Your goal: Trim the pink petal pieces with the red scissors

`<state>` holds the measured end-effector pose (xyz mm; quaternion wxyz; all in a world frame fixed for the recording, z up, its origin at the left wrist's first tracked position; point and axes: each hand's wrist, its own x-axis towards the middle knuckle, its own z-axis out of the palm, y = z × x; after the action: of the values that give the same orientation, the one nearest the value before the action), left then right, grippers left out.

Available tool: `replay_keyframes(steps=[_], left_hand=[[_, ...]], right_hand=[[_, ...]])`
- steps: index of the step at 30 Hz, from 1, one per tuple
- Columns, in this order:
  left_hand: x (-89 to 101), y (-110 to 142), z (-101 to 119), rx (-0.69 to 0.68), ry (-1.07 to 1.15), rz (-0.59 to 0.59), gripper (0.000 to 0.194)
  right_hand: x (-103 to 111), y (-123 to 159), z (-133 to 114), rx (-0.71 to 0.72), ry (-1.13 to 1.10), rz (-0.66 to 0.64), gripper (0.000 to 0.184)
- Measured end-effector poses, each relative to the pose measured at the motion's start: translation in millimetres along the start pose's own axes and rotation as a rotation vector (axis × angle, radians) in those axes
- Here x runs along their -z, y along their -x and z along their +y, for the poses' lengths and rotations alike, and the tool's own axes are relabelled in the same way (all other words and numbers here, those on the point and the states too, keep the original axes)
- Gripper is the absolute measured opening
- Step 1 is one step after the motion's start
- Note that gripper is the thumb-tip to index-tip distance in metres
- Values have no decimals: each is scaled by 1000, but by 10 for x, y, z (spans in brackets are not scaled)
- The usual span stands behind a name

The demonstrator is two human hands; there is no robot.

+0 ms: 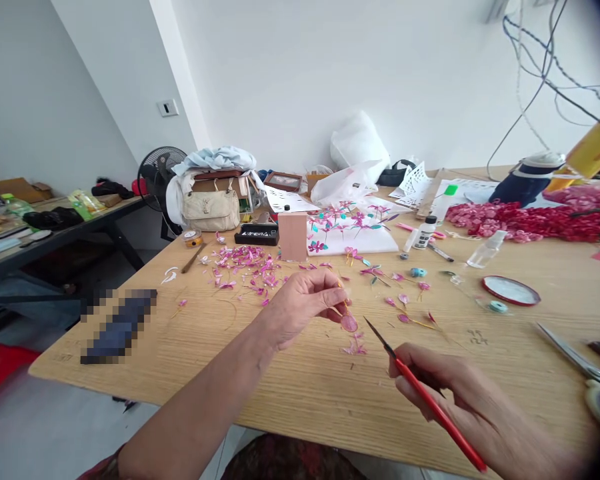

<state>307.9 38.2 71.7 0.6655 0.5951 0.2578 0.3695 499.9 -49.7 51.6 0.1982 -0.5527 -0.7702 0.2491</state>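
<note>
Near the middle of the table, my left hand (316, 300) pinches a yellow wire stem with a pink petal (349, 323) hanging from it, petal end down. To its right, my right hand (445, 383) is closed around red tweezers (437, 407). Their dark, pointed tip lies a short way right of the petal, apart from it. Some small pink petals (355, 345) lie on the table just beneath the petal I hold. A heap of pink petals (250, 260) spreads behind my left hand, and several stemmed pink flowers (404, 301) lie beyond my right hand.
A wooden block (293, 237) stands behind the petals, next to a black tray (257, 234). Large scissors (580, 363) and a round red-rimmed dish (511, 291) are at right. Bottles (424, 233) stand farther back. A pixelated dark patch (120, 327) covers the left edge.
</note>
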Motion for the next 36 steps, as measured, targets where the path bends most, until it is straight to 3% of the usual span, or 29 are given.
replay_keyframes(steps=[4,13,29,36], left_hand=[[-10,2,12,-13,28,-40,18],[-126,57,66,-21,-70,42,18],[-98,74,45,-1,-112,9,15],[-83,46,35,13,-113,-13,15]], right_hand=[[-21,6,22,58,152,46,33],[-86,33,95,198,338,218,25],[-32,36,29,112,260,120,32],[-8,41,-3,137,234,110,32]])
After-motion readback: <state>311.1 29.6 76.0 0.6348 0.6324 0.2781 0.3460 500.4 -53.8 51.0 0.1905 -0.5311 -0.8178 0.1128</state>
